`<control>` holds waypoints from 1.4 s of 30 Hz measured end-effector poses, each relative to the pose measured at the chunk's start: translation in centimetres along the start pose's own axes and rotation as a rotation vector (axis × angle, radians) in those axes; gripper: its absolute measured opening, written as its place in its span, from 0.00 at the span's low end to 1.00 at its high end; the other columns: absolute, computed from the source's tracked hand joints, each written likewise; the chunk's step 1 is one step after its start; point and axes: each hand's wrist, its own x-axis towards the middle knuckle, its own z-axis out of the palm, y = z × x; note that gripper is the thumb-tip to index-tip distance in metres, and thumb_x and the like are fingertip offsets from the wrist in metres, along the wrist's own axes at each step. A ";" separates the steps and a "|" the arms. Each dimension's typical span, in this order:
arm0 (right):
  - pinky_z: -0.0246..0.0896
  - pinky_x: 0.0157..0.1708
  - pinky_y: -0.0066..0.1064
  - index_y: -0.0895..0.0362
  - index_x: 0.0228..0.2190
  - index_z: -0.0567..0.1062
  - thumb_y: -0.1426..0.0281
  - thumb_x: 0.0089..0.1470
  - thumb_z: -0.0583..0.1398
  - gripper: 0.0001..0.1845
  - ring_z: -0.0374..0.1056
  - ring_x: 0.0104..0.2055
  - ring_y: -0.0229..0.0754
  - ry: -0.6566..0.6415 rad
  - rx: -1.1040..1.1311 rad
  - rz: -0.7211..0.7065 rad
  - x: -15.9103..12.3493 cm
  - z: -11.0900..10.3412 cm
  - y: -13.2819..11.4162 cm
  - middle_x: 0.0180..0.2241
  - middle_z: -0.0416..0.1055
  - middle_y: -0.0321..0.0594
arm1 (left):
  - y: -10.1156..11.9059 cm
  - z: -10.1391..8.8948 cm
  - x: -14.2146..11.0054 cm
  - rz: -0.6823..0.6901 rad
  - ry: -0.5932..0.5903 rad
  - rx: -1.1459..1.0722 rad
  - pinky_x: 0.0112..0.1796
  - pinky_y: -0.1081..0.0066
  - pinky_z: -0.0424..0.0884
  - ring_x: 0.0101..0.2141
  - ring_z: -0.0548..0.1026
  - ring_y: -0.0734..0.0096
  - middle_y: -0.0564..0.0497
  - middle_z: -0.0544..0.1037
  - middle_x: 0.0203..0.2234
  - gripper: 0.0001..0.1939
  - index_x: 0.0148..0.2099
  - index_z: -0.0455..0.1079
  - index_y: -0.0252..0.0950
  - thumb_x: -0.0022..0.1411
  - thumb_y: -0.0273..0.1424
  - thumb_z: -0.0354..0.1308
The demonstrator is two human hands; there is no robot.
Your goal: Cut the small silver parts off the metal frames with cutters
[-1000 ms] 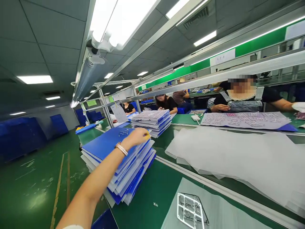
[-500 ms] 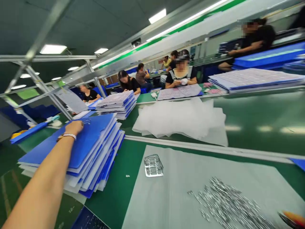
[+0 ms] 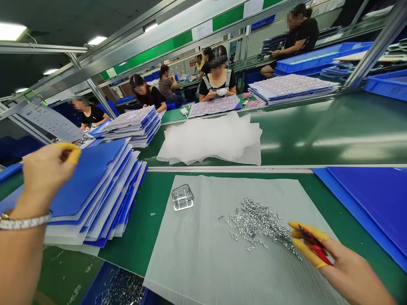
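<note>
My left hand (image 3: 51,173), with yellow finger covers and a bracelet at the wrist, is raised over the left side of a stack of blue and white sheets (image 3: 95,169). Its fingers are curled to a pinch; whatever lies in them is hidden. At the right, my right hand (image 3: 333,254) holds red-handled pliers (image 3: 318,250), mostly covered by the fingers. Beside those fingertips a heap of small shiny metal pieces (image 3: 257,220) lies on a pale sheet (image 3: 197,262). Thin metal frames (image 3: 183,197) rest near the sheet's far left corner.
Blue sheets (image 3: 369,199) lie at the right. White sheets (image 3: 213,140) are spread past the rail (image 3: 280,169). A blue bin (image 3: 117,288) with metal scraps stands below the bench's front edge. Several co-workers sit across the line, one person (image 3: 219,80) opposite me.
My left hand has come back from the far part of the blue stack, and the metal piece seen by it is out of sight. The view has turned rightward, bringing in my right hand with the pliers.
</note>
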 end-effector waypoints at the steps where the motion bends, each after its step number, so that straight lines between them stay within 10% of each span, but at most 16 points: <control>1: 0.65 0.39 0.45 0.44 0.34 0.76 0.46 0.29 0.66 0.27 0.71 0.38 0.53 -0.043 0.104 0.009 -0.4 1.1 -1.0 0.36 0.76 0.47 | 3.3 -0.5 -2.3 0.024 0.038 0.039 0.32 0.60 0.65 0.30 0.70 0.58 0.51 0.74 0.29 0.14 0.40 0.68 0.42 0.60 0.41 0.45; 5: 0.65 0.38 0.39 0.52 0.31 0.74 0.49 0.41 0.62 0.21 0.70 0.38 0.50 -0.218 0.324 -0.064 -2.3 6.8 -5.4 0.34 0.75 0.44 | 15.9 1.3 -13.3 0.393 -0.033 -0.215 0.31 0.63 0.64 0.28 0.69 0.62 0.49 0.74 0.26 0.07 0.38 0.69 0.42 0.59 0.29 0.51; 9: 0.62 0.36 0.34 0.54 0.30 0.71 0.55 0.45 0.61 0.16 0.67 0.34 0.43 -0.304 0.432 -0.094 -4.0 11.4 -8.0 0.32 0.72 0.40 | 22.8 4.9 -21.3 0.530 -0.132 -0.447 0.30 0.64 0.62 0.23 0.67 0.68 0.51 0.71 0.21 0.10 0.36 0.69 0.40 0.59 0.21 0.50; 23: 0.56 0.27 0.29 0.54 0.27 0.65 0.62 0.48 0.60 0.10 0.58 0.26 0.37 -0.363 0.481 -0.084 -6.6 14.3 -7.6 0.25 0.62 0.33 | 24.6 7.5 -28.1 0.407 -0.267 -0.601 0.31 0.60 0.61 0.25 0.68 0.64 0.48 0.71 0.22 0.13 0.35 0.70 0.41 0.59 0.20 0.48; 26: 0.56 0.26 0.29 0.54 0.29 0.65 0.65 0.51 0.57 0.06 0.58 0.25 0.37 -0.298 0.286 -0.204 -6.5 14.2 -7.1 0.25 0.63 0.33 | 24.5 7.7 -28.7 0.192 -0.375 -0.866 0.34 0.59 0.63 0.30 0.70 0.62 0.47 0.74 0.27 0.10 0.40 0.71 0.41 0.61 0.26 0.51; 33: 0.54 0.32 0.35 0.57 0.33 0.68 0.80 0.54 0.50 0.10 0.58 0.30 0.40 -0.136 -0.183 -1.110 -7.3 13.8 -7.3 0.30 0.68 0.40 | 24.1 7.2 -27.6 -0.999 -0.813 -2.140 0.43 0.53 0.66 0.42 0.74 0.53 0.37 0.70 0.49 0.32 0.60 0.55 0.38 0.61 0.52 0.40; 42: 0.52 0.35 0.36 0.59 0.31 0.70 0.77 0.60 0.47 0.13 0.57 0.32 0.40 -0.345 -0.454 -1.331 -8.3 14.8 -6.6 0.29 0.68 0.40 | 25.6 7.9 -25.2 -1.276 -0.925 -2.487 0.46 0.58 0.64 0.47 0.72 0.52 0.33 0.67 0.54 0.35 0.64 0.48 0.35 0.62 0.49 0.45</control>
